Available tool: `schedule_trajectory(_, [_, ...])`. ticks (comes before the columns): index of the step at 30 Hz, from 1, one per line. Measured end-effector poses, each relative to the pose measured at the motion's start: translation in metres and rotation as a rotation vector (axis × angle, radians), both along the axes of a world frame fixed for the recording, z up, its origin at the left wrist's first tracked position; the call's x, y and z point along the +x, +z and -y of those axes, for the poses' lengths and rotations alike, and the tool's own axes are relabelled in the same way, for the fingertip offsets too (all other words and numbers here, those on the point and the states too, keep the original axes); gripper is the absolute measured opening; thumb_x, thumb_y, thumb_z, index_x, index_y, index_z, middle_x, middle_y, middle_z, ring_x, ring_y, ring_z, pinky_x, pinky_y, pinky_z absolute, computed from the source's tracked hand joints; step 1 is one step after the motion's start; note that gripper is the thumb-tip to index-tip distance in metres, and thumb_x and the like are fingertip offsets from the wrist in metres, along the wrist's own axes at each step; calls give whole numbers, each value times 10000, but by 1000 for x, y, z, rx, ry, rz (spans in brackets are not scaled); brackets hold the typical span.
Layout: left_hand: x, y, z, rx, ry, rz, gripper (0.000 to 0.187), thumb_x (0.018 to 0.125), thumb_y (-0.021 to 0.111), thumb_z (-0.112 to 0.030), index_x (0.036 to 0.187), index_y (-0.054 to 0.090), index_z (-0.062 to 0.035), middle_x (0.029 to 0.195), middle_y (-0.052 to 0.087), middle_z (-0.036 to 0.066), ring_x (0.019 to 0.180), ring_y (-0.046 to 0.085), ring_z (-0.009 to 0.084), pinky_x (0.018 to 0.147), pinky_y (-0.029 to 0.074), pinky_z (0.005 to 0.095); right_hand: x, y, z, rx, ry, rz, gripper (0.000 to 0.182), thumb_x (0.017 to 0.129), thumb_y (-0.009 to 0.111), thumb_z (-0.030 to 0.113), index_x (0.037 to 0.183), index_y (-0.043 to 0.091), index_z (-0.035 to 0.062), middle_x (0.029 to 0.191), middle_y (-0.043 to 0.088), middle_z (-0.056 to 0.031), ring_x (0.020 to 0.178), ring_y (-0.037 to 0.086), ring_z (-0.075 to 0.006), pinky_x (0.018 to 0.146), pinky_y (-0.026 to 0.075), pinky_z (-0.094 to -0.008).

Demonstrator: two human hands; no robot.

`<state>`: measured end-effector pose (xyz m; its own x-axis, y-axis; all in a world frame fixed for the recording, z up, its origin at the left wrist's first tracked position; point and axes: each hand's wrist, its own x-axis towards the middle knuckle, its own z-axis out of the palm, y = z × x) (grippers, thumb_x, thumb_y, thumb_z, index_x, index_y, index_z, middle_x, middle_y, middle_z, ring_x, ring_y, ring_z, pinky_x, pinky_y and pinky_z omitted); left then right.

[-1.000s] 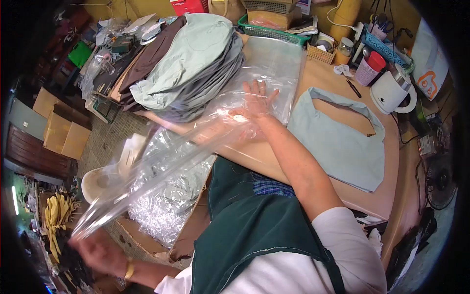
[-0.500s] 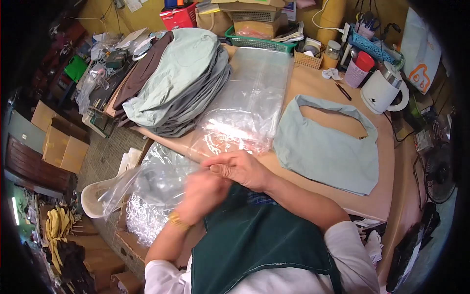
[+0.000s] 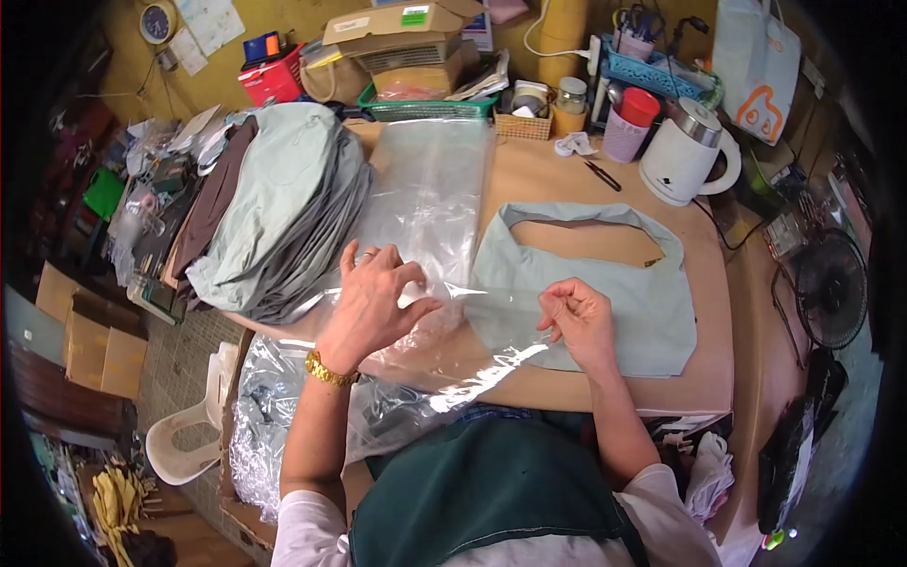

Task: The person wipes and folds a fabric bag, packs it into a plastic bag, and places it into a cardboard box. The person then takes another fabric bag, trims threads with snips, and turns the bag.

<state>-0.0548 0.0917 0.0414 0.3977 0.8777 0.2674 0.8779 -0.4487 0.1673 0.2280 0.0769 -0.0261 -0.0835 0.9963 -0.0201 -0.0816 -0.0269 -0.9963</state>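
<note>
A cluttered workroom: mustard-yellow wall (image 3: 283, 19) with a round clock (image 3: 156, 21) and pinned papers behind a tan worktop (image 3: 567, 175). Beyond the fingers, cardboard boxes (image 3: 402, 33), baskets and a white kettle (image 3: 682, 156) line the back edge. A white plastic chair (image 3: 184, 435) stands on the tiled floor (image 3: 179, 364); a fan (image 3: 829, 288) sits opposite.

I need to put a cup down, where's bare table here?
Bare table lies between the plastic sheets and the white kettle, above the pale bag. Another strip runs along the bag's right edge. The back edge and left side are crowded.
</note>
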Motion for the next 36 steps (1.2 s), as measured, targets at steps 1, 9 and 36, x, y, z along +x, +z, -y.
schedule_trajectory(1, [-1, -2, -1, 34, -21, 6, 371, 777, 743, -433, 921, 657, -103, 802, 573, 57, 931, 587, 282, 1079, 253, 568, 5, -4, -3, -1, -14, -1, 105, 916, 661, 81, 971, 636, -5, 801, 671, -66, 659, 613, -80, 567, 475, -207])
schedule_trajectory(9, [-13, 10, -7, -381, 145, 287, 285, 838, 737, -281, 852, 603, -29, 651, 573, 49, 619, 571, 182, 676, 468, 362, 23, -15, -15, 181, -239, -29, 98, 923, 657, 101, 915, 626, 8, 759, 664, -56, 493, 465, -31, 454, 360, -179])
schedule_trajectory(36, [-41, -54, 32, -208, 184, 97, 600, 924, 601, -343, 1450, 412, -127, 1536, 329, 167, 1448, 230, 381, 1149, 215, 533, -62, -18, -33, 345, 245, 531, 100, 877, 636, 96, 925, 619, 10, 719, 605, -139, 654, 596, -309, 612, 465, -373])
